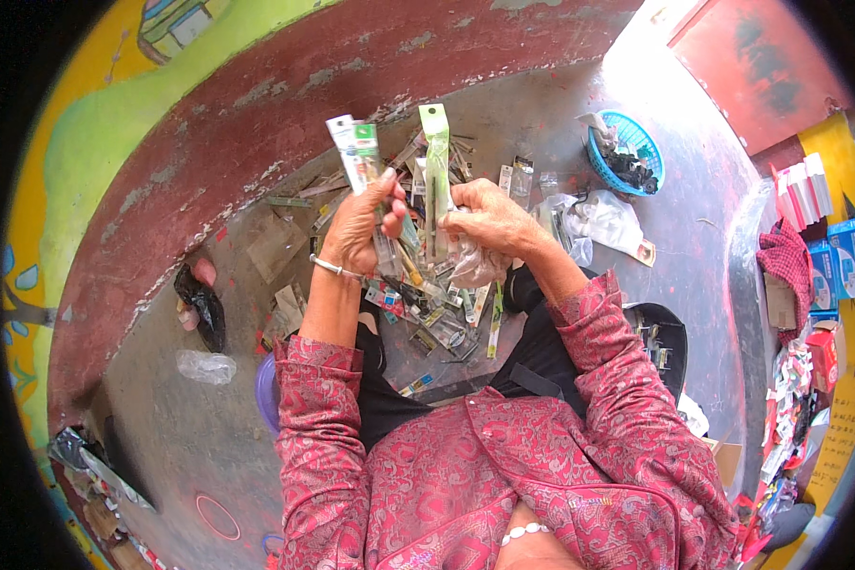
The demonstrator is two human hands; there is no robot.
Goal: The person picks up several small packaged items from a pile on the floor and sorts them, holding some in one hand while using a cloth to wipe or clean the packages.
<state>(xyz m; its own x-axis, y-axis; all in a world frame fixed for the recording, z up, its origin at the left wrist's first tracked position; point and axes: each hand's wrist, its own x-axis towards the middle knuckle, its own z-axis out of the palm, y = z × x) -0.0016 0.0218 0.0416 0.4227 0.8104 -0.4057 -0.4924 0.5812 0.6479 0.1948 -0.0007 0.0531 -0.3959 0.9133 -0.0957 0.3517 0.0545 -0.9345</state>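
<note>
My left hand (359,231) is up over the floor (294,252), thumb pressed to fingers, pinching a couple of narrow packs: a white-topped pack (341,142) and a green-topped pack (367,141), side by side, tops up. My right hand (494,223) is curled, thumb against forefinger, pinching the edge of a long clear pack (435,123) w/ a pale green top, abt upright, just beside the L lot. A crumpled pale wrap (477,268) shows under my R hand; can't tell for sure if it's in the grip or only behind it.

Below both hands is the loose pile (437,318) of packs & bits, on the floor. The blue basket (659,163) and white bag (603,226) are off to the R, well apart from me.

To handle these well, IMO: pinch by the edges so the thin plastic doesn't crease, w/ light but firm thumb pressure. Hold the L pair flush so neither slides out, and the R pack a bit clear so tops don't snag. Best to work approx. above the pile, so a dropped pc is easy to find.
</note>
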